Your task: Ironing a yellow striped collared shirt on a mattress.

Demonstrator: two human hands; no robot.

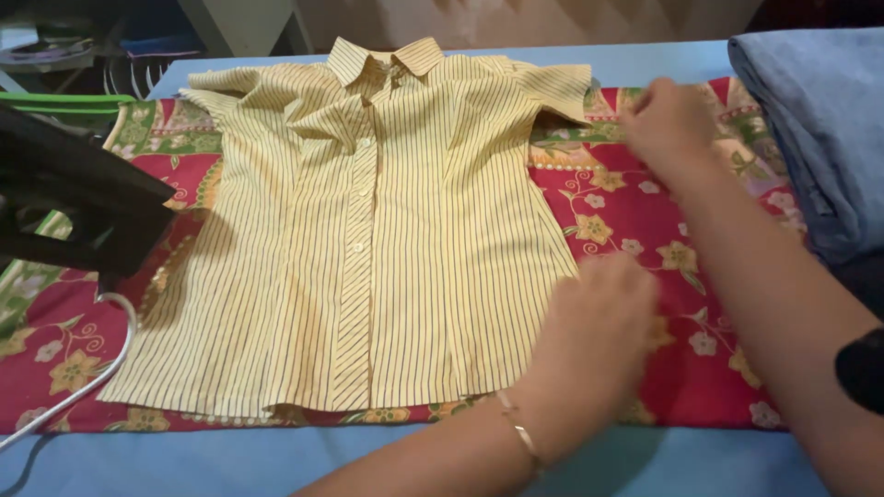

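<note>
striped yellow shirt (387,230) lies flat — left hand (599,313) at its side hem.

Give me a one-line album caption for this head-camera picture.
Yellow striped shirt spread flat on a red floral cloth, left hand at its hem edge, right hand near the sleeve.

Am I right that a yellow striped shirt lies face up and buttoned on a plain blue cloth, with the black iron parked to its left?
Not quite. The head view shows the yellow striped shirt face up and buttoned, but on a red floral cloth, not a plain blue one; blue shows only on the surface beneath it. The black iron is indeed to the shirt's left.
</note>
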